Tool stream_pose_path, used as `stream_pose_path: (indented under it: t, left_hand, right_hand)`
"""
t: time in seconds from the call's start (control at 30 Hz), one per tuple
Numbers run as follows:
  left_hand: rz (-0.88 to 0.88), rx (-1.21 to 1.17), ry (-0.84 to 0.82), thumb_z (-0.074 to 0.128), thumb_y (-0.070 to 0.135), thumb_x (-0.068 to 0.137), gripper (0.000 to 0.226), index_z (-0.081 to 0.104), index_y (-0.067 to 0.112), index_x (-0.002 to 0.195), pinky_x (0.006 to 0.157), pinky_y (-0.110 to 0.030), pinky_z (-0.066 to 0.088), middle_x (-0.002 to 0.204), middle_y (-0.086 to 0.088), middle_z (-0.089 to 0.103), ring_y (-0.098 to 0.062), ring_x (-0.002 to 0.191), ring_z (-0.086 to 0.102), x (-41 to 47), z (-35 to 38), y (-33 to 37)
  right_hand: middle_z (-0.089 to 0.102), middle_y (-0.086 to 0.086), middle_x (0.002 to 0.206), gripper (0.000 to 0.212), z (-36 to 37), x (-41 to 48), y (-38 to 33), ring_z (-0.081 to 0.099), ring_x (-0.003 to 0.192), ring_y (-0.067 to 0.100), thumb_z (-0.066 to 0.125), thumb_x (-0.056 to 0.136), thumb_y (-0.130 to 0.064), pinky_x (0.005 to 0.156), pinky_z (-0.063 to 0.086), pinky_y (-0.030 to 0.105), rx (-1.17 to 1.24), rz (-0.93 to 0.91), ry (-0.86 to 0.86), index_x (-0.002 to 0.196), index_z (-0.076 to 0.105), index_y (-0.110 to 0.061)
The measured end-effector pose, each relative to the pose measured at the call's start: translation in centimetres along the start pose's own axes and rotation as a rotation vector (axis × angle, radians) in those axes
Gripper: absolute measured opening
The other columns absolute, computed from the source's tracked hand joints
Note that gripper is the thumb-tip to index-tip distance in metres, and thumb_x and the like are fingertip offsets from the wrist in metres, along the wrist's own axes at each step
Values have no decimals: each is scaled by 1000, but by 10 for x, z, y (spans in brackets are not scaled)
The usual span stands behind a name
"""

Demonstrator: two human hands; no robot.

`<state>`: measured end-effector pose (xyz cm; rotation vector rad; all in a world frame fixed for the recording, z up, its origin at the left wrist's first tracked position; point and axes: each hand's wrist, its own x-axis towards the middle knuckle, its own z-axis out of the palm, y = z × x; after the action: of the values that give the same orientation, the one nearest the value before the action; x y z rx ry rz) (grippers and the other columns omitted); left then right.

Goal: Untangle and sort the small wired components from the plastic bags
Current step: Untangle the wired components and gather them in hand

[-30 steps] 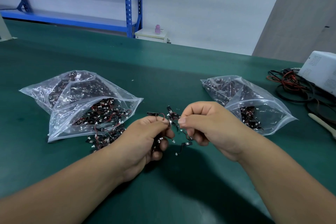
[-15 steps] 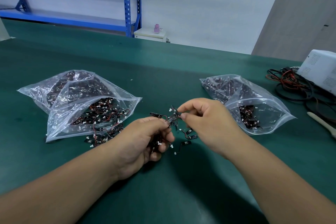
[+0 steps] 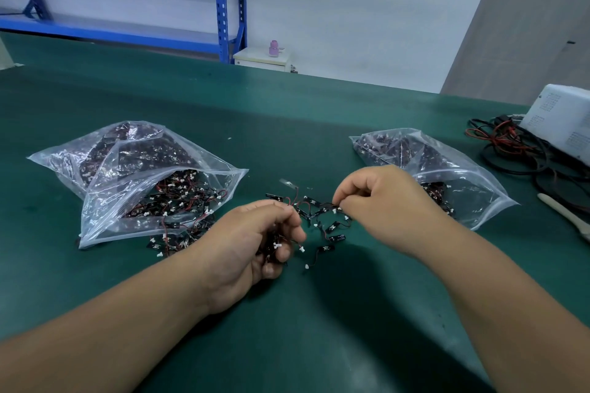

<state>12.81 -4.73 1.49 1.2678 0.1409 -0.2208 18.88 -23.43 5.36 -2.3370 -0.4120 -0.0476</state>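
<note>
**Ana:** What has the left hand got?

**Ben:** The left hand (image 3: 249, 252) has its fingers curled tight round a clump of wired parts (image 3: 276, 244). Little white plugs poke out between the fingers.

**Ana:** And the right hand?

**Ben:** The right hand (image 3: 386, 204) pinches one thin wire with its thumb and first finger. Its other fingers are curled in.

**Ana:** Where does that wire go?

**Ben:** It runs from the pinch across to the clump. Some black strips (image 3: 308, 212) on red wires hang in the gap between the two hands, over the green table (image 3: 287, 329).

**Ana:** Where are the bags?

**Ben:** The left bag (image 3: 137, 201) lies just outside the left hand, with its open mouth facing that hand. A few loose parts (image 3: 169, 241) lie at the mouth, beside the left wrist. The right bag (image 3: 463, 182) lies just past the right hand on its outer side. I cannot tell if the bag and the hand touch.

**Ana:** Anything else?

**Ben:** Further out from the right hand there are black and red cables (image 3: 517, 150), a white box (image 3: 562, 124) and a white stick (image 3: 568, 217).
</note>
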Motion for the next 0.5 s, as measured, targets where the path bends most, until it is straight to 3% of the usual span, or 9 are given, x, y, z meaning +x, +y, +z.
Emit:
stream_pose_path:
  t: [0.17,0.33,0.5]
  left_hand:
    - [-13,-8,15,52,21,96,27,64,17,72,40,-20,28,72,-8,63,-14,48,44,1,-1,-1]
    - [-17,0,31,52,23,97,29,64,18,71,40,-20,29,72,-8,63,-14,48,44,2,-1,-2]
    - [-19,1,37,53,24,97,30,65,18,71,39,-20,29,72,-9,63,-14,48,44,2,-1,-2]
  right_hand:
    - [62,-2,52,28,-14,0,-2,44,39,10,56,79,-5,39,33,16,107,131,-115,70,74,-24]
    - [70,-1,59,22,-15,-1,9,50,36,6,55,83,-11,41,40,15,-364,207,-283,78,74,-20]
    - [59,6,55,19,-16,0,14,39,37,15,53,83,-1,41,30,19,139,293,-323,83,64,-15]
